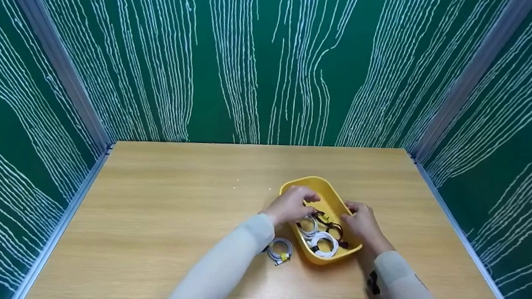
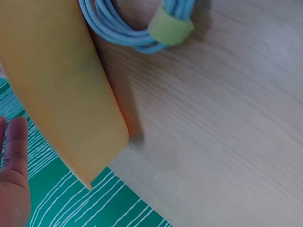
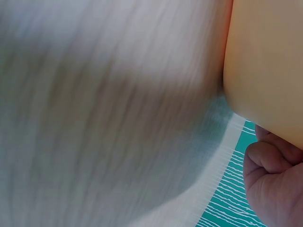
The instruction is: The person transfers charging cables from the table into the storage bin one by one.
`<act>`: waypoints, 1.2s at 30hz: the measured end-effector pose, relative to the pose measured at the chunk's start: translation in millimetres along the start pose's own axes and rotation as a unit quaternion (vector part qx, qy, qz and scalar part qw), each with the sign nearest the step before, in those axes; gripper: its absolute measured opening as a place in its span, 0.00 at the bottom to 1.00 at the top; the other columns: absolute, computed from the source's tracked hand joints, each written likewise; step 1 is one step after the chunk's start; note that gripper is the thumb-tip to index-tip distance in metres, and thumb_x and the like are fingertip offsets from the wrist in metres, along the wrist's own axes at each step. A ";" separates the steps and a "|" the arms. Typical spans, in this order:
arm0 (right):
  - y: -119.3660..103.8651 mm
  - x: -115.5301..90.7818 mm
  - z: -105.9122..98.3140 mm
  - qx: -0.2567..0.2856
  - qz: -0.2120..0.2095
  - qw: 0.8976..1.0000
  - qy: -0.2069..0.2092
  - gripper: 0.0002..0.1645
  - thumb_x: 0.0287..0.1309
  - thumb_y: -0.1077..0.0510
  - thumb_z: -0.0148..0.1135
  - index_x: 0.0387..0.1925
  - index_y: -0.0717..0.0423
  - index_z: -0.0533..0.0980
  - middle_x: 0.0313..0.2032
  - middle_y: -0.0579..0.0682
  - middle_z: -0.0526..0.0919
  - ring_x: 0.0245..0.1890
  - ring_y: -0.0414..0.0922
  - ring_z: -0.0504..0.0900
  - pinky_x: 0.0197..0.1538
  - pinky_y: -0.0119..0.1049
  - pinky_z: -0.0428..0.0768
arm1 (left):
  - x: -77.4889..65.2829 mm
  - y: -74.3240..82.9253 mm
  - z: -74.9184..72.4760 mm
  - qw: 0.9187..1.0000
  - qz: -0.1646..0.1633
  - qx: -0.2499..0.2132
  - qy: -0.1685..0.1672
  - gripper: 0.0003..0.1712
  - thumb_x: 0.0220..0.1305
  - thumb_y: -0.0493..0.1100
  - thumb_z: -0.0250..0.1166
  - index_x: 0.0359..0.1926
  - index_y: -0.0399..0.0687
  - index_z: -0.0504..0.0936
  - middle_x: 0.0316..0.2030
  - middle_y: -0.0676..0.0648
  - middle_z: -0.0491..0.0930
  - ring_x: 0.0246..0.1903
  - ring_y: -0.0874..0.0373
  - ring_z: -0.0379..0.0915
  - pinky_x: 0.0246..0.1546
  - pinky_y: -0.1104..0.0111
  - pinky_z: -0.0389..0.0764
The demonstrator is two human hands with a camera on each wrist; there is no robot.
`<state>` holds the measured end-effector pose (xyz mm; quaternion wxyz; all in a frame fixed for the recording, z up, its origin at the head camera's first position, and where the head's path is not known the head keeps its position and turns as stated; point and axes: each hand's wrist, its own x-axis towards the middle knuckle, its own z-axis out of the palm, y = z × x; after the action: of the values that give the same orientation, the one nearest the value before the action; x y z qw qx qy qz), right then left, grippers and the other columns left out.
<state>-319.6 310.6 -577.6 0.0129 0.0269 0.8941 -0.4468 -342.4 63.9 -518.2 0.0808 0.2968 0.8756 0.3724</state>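
Note:
A yellow plastic bin [image 1: 330, 186] stands on the table, holding a coiled white cable [image 1: 324, 244], a second pale coil [image 1: 308, 226] and a thin black cable [image 1: 334, 230]. My left hand [image 1: 292, 204] reaches over the bin's left rim, thumb and fingers apart just above the black cable. In the left wrist view, part of that hand [image 2: 15, 175] shows with straight fingers beyond the bin wall. My right hand [image 1: 360, 223] grips the right rim, thumb on the inner side. The right wrist view shows its curled fingers [image 3: 270, 158] against the bin.
A grey-blue coiled cable [image 1: 280, 250] with a yellow strap [image 2: 170, 27] lies on the wooden table [image 1: 169, 208], just left of the bin. Green panels [image 1: 225, 69] with white wavy lines enclose the back and both sides. Small white specks [image 1: 269, 189] dot the tabletop.

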 end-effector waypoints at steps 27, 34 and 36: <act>1.6 0.9 -0.4 -0.019 -0.014 1.000 0.005 0.29 0.65 0.71 0.60 0.68 0.71 0.77 0.62 0.72 0.84 0.60 0.62 0.84 0.65 0.54 0.83 | -40.9 -25.4 -34.1 1.000 0.023 -0.001 -0.009 0.16 0.73 0.37 0.72 0.59 0.44 0.89 0.55 0.44 0.89 0.58 0.46 0.84 0.64 0.60 0.84; 0.9 -0.1 0.8 -0.013 -0.013 1.000 0.004 0.30 0.66 0.71 0.60 0.70 0.70 0.76 0.63 0.73 0.83 0.62 0.64 0.84 0.68 0.56 0.82 | -51.4 -28.7 -39.1 1.000 0.020 -0.009 -0.022 0.17 0.72 0.37 0.72 0.60 0.45 0.88 0.55 0.45 0.90 0.57 0.44 0.85 0.64 0.59 0.85; 0.3 0.0 1.2 -0.008 -0.012 1.000 0.003 0.31 0.66 0.71 0.60 0.70 0.71 0.75 0.63 0.73 0.83 0.63 0.65 0.83 0.69 0.58 0.81 | -54.6 -30.8 -40.6 0.999 0.025 -0.004 -0.022 0.17 0.72 0.37 0.73 0.59 0.44 0.89 0.54 0.45 0.89 0.56 0.44 0.85 0.63 0.58 0.86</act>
<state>-319.6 309.9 -578.6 0.0055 0.0175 0.8980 -0.4396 -327.0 -9.1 -515.4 0.0917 0.3267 0.8643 0.3712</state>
